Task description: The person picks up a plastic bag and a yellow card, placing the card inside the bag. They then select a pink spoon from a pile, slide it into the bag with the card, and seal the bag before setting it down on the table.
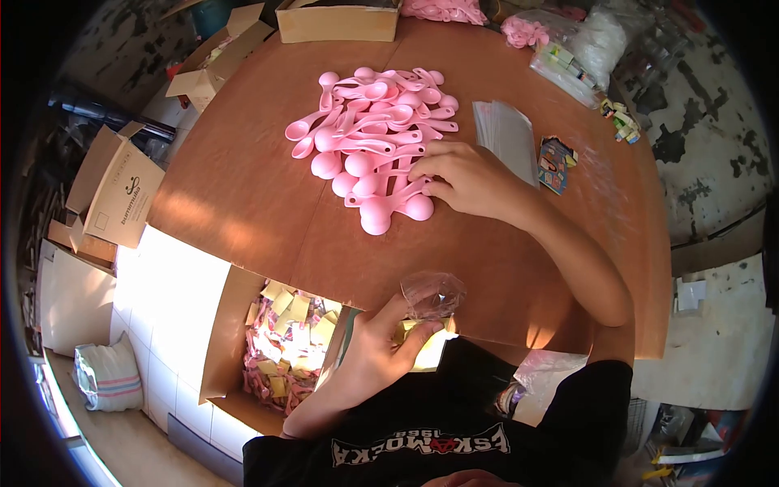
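Note:
A heap of pink plastic measuring spoons lies in the middle of the brown table. My right hand is at the heap's right edge, its fingers curled and pinching the handle of one pink spoon. Near the table's front edge, my left hand holds a clear plastic bag between thumb and fingers. The bag's mouth looks spread apart, and I see no spoon in it. Something yellow, partly hidden, shows behind the left thumb.
A stack of clear plastic sleeves and a small printed packet lie right of the heap. Below the table's front edge stands a carton full of packed pink and yellow pieces. More bags and a box line the far edge.

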`<state>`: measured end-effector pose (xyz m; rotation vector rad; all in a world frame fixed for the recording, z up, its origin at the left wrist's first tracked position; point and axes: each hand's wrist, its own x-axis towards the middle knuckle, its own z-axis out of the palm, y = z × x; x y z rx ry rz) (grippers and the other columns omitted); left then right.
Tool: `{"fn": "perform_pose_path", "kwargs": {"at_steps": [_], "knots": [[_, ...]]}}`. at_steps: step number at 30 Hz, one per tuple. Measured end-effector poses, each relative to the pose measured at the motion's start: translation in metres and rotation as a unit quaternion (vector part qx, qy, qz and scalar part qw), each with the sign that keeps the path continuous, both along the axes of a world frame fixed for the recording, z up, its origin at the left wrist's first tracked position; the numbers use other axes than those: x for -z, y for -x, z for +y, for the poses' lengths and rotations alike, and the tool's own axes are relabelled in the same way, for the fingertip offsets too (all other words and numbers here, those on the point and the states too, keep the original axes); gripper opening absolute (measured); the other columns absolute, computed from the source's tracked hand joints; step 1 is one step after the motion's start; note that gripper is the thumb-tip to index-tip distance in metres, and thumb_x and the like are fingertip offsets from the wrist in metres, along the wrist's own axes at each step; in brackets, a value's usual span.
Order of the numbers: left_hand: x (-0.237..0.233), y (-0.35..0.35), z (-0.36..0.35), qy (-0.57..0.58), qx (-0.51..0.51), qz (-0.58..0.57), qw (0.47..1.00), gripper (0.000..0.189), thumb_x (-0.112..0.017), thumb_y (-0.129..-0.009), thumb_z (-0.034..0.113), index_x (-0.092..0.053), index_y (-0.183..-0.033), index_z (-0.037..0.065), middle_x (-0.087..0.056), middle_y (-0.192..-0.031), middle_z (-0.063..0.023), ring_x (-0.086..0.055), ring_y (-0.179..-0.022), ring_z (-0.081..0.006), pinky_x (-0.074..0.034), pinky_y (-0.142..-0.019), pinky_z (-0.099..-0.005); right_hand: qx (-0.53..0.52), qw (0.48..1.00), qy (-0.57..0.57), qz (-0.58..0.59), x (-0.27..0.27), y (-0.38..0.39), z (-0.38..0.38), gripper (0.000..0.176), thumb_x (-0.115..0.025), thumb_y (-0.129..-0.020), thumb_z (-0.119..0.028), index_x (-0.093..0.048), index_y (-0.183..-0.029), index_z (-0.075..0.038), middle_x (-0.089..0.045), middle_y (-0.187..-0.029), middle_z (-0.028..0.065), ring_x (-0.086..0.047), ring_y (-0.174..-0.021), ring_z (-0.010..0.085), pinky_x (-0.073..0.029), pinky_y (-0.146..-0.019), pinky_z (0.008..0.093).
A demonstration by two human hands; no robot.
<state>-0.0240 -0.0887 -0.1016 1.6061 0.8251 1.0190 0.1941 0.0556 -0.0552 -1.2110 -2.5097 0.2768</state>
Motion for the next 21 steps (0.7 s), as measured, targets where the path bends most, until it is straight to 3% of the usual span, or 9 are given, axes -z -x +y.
{"fn": "perform_pose_path", "kwargs": {"at_steps": [2, 8, 11, 12, 14, 15, 19, 21], "knots": [[-0.010, 0.006, -0.001, 0.095, 0.017, 0.051, 0.994, 0.036, -0.069, -0.084, -0.001, -0.058, -0.119, -0.005, -0.069, -0.104, -0.0151, -0.066, -0.098, -0.0178, -0.050, -0.086, -0.0283, -0.008, 1.000, -0.003, 0.008, -0.001, 0.000, -0.001, 0.016, -0.066, -0.080, -0.009, -0.067, -0.094, -0.003, -0.061, -0.088, 0.0107, -0.061, -0.085, 0.0296, -0.049, -0.077, 0.0407], [-0.014, 0.000, 0.008, 0.022, 0.024, -0.007, 0.999, 0.040, -0.067, -0.084, -0.004, -0.055, -0.122, -0.005, -0.069, -0.106, -0.0147, -0.066, -0.099, -0.0179, -0.050, -0.087, -0.0287, 0.002, 1.000, 0.016, 0.014, -0.012, -0.010, -0.014, 0.010, -0.066, -0.079, -0.005, -0.061, -0.086, 0.000, -0.061, -0.087, 0.0106, -0.062, -0.082, 0.0274, -0.049, -0.074, 0.0377], [-0.010, -0.004, 0.013, 0.062, 0.012, -0.021, 0.998, 0.043, -0.067, -0.083, -0.007, -0.053, -0.124, -0.006, -0.068, -0.107, -0.0142, -0.066, -0.100, -0.0181, -0.051, -0.088, -0.0293, 0.040, 0.987, 0.084, 0.134, -0.024, -0.021, -0.026, 0.006, -0.064, -0.087, -0.002, -0.060, -0.091, 0.000, -0.064, -0.087, 0.0069, -0.062, -0.075, 0.0144, -0.049, -0.070, 0.0278], [-0.009, -0.007, 0.016, 0.062, 0.013, -0.022, 0.998, 0.043, -0.067, -0.083, -0.007, -0.053, -0.124, -0.006, -0.068, -0.107, -0.0142, -0.066, -0.100, -0.0181, -0.051, -0.088, -0.0293, 0.041, 0.987, 0.084, 0.133, -0.028, -0.026, -0.030, 0.006, -0.064, -0.087, -0.002, -0.060, -0.091, 0.000, -0.064, -0.087, 0.0069, -0.062, -0.075, 0.0144, -0.049, -0.070, 0.0278], [-0.008, -0.011, 0.024, 0.009, -0.012, -0.034, 0.999, 0.043, -0.070, -0.084, 0.005, -0.055, -0.124, 0.001, -0.070, -0.101, -0.0164, -0.070, -0.095, -0.0209, -0.054, -0.076, -0.0300, 0.052, 0.949, 0.031, 0.308, -0.035, -0.035, -0.039, 0.009, -0.064, -0.089, -0.008, -0.061, -0.096, -0.002, -0.065, -0.085, 0.0028, -0.061, -0.074, 0.0111, -0.049, -0.064, 0.0262], [-0.016, -0.011, 0.026, 0.038, 0.004, -0.018, 0.999, 0.043, -0.066, -0.084, -0.007, -0.052, -0.124, -0.006, -0.067, -0.109, -0.0147, -0.065, -0.101, -0.0181, -0.051, -0.089, -0.0290, 0.071, 0.905, 0.080, 0.412, -0.043, -0.037, -0.048, 0.014, -0.064, -0.091, -0.008, -0.059, -0.102, 0.000, -0.066, -0.086, 0.0028, -0.062, -0.074, 0.0106, -0.051, -0.066, 0.0251], [-0.018, -0.021, 0.035, 0.008, 0.005, -0.015, 1.000, 0.044, -0.066, -0.084, -0.007, -0.051, -0.125, -0.007, -0.067, -0.109, -0.0149, -0.066, -0.101, -0.0184, -0.051, -0.088, -0.0293, 0.106, 0.870, 0.003, 0.481, -0.069, -0.045, -0.070, 0.018, -0.065, -0.090, -0.007, -0.058, -0.104, 0.001, -0.067, -0.090, 0.0073, -0.064, -0.076, 0.0117, -0.053, -0.068, 0.0241], [-0.019, -0.026, 0.037, 0.013, 0.015, -0.013, 1.000, 0.045, -0.066, -0.084, -0.007, -0.050, -0.126, -0.007, -0.067, -0.107, -0.0144, -0.065, -0.101, -0.0182, -0.052, -0.088, -0.0295, 0.053, 0.856, 0.015, 0.513, -0.076, -0.050, -0.076, 0.019, -0.066, -0.089, -0.006, -0.058, -0.104, 0.001, -0.067, -0.092, 0.0093, -0.065, -0.079, 0.0125, -0.054, -0.070, 0.0242]]}}
